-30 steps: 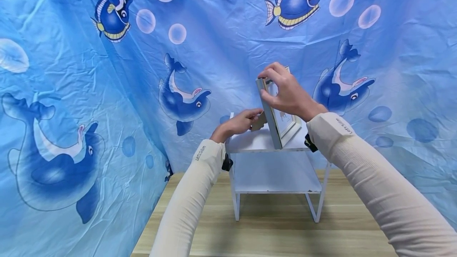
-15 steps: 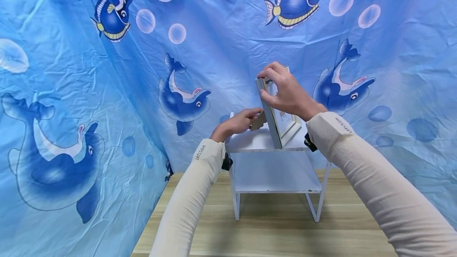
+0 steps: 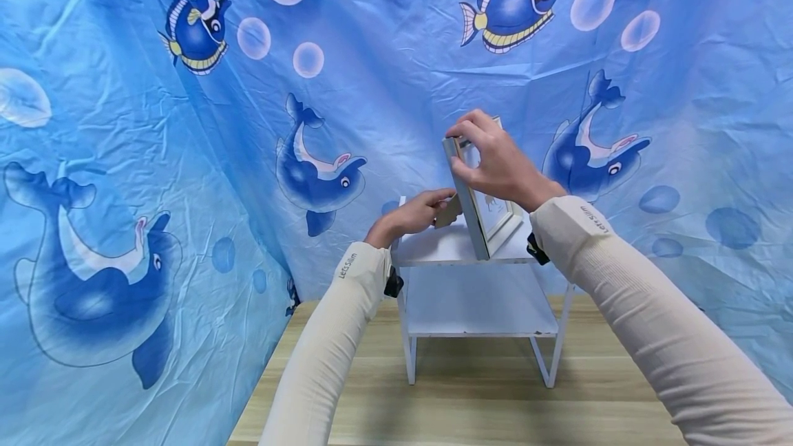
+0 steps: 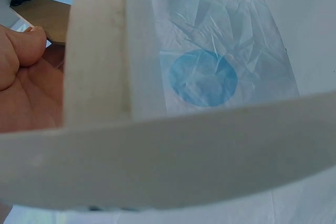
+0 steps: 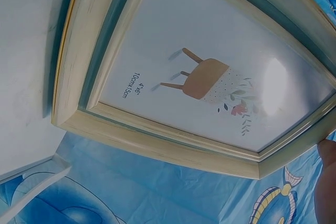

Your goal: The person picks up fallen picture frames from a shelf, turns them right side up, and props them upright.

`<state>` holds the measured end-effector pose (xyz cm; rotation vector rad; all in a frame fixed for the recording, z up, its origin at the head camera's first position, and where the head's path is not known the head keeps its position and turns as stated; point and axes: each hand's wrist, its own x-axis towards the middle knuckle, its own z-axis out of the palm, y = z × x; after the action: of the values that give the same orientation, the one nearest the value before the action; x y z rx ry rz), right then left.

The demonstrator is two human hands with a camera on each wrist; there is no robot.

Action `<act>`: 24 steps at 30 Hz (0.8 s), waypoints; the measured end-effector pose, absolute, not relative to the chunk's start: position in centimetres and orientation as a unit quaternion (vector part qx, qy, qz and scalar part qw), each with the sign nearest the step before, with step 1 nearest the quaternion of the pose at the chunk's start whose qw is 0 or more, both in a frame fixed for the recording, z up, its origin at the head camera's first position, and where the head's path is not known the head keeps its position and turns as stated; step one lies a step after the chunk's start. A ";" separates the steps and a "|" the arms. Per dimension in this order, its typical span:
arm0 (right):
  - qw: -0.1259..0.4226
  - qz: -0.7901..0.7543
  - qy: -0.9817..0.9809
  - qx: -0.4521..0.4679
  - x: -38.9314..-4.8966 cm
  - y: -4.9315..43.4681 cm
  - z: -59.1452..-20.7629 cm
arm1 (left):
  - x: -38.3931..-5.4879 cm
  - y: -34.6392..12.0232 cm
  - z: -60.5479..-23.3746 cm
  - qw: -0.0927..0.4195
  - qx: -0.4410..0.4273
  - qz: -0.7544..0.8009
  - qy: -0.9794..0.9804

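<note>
A cream-and-green picture frame (image 3: pixel 472 205) stands tilted on a small white rack's top shelf (image 3: pixel 424 248). My right hand (image 3: pixel 498 160) grips its upper edge, thumb at the front and fingers over the top. Behind the frame, my left hand (image 3: pixel 415 215) pinches a brown board flap, the frame's back stand (image 3: pixel 449 212). In the left wrist view the thumb of the left hand (image 4: pixel 31 85) lies against that stand (image 4: pixel 50 19). The right wrist view shows the frame's print (image 5: pixel 202 80), a chair with flowers, and part of the right hand (image 5: pixel 326 177) at its edge.
The rack has a lower shelf (image 3: pixel 477 301) and thin white legs (image 3: pixel 551 356) on a wood-grain surface (image 3: pixel 471 411). Blue sea-print sheeting (image 3: pixel 384 33) hangs close behind and at the sides. A pale, blurred band (image 4: pixel 168 156) crosses the left wrist view.
Almost nothing differs. The head view has shifted very slightly, while both hands keep their hold on the frame and its stand.
</note>
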<state>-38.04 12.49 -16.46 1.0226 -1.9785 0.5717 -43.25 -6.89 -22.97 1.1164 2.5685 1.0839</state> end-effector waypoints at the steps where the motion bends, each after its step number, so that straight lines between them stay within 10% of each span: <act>1: 0.408 0.227 -0.786 0.405 -38.1 12.5 -16.5 | -43.3 -6.9 -23.0 0.069 0.371 0.359 0.854; 24: 0.406 0.220 -0.779 0.424 -39.3 11.6 -16.6 | -43.9 -7.3 -23.3 0.077 0.370 0.345 0.859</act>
<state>-39.29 11.58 -16.58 1.0686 -1.9656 0.5550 -43.89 -7.34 -23.26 1.1081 2.5740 1.0330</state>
